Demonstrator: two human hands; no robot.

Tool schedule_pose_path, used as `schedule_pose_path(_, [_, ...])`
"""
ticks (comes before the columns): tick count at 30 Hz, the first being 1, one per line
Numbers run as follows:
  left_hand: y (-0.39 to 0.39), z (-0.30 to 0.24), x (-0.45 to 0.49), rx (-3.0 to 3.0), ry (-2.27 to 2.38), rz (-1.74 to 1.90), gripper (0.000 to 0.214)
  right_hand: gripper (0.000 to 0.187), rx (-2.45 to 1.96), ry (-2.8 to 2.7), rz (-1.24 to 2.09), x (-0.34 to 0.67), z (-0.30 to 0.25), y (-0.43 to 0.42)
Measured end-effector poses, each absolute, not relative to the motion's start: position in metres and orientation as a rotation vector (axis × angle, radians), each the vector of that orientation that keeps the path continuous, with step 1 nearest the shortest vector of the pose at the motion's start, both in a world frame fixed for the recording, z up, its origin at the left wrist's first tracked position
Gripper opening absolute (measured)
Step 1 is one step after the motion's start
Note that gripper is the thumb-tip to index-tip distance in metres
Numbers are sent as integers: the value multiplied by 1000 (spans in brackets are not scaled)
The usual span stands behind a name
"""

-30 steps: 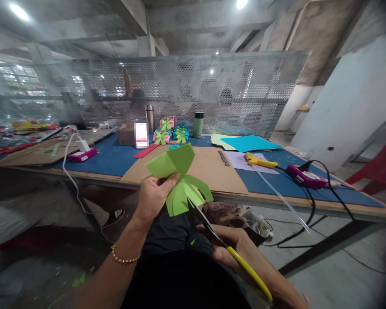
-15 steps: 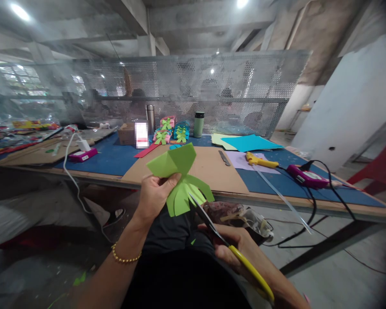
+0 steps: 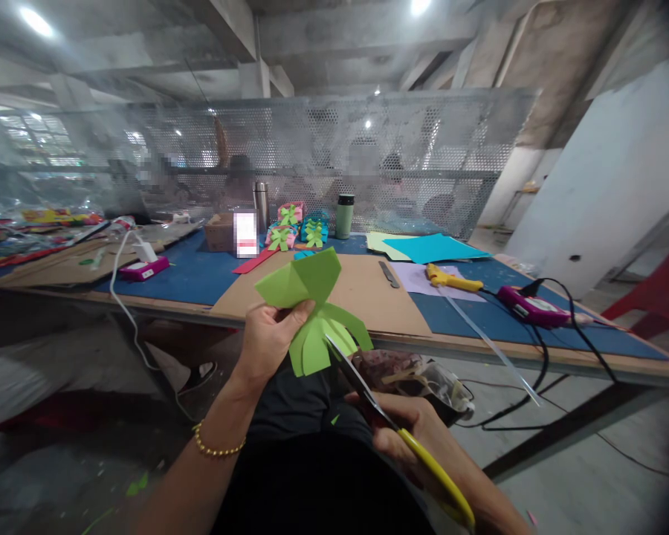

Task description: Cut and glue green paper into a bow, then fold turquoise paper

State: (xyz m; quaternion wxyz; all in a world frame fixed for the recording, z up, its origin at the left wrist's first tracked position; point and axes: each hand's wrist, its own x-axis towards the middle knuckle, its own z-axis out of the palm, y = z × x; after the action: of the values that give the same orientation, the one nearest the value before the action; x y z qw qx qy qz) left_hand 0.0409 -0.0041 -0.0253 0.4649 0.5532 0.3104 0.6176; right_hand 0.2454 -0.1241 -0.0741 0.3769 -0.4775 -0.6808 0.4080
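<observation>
Light green paper (image 3: 309, 286), folded and slit into several strips, is pinched between the thumb and fingers of my left hand (image 3: 270, 338) above my lap. My right hand (image 3: 404, 427) is wrapped round yellow-handled scissors (image 3: 435, 468). The blades point up and to the left, and their tips meet the strips at the paper's lower part. Part of the handle is hidden by my fingers. A brown cardboard sheet (image 3: 390, 308) lies on the table behind the paper.
A yellow glue gun (image 3: 451, 279) lies on lilac paper at the right, near a purple power strip (image 3: 532, 306). A cutter knife (image 3: 389, 275), blue paper (image 3: 438, 247), a green tumbler (image 3: 344, 217) and pink and blue pieces with green bows (image 3: 314, 232) are farther back.
The scissor tips have shifted very slightly left and down against the paper strips. My left hand and the paper stay almost where they were.
</observation>
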Motion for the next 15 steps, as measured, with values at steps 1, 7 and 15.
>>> schedule_pose_path(1, [-4,-25,41,1363,769,1518,35,65,-1222,-1741,1040,245,-74,-124])
schedule_pose_path(7, [-4,-27,41,1337,747,1495,36,72,-1257,-1746,1027,247,-76,-126])
schedule_pose_path(15, [-5,-27,41,1311,743,1478,36,69,-1280,-1758,967,249,-78,-127])
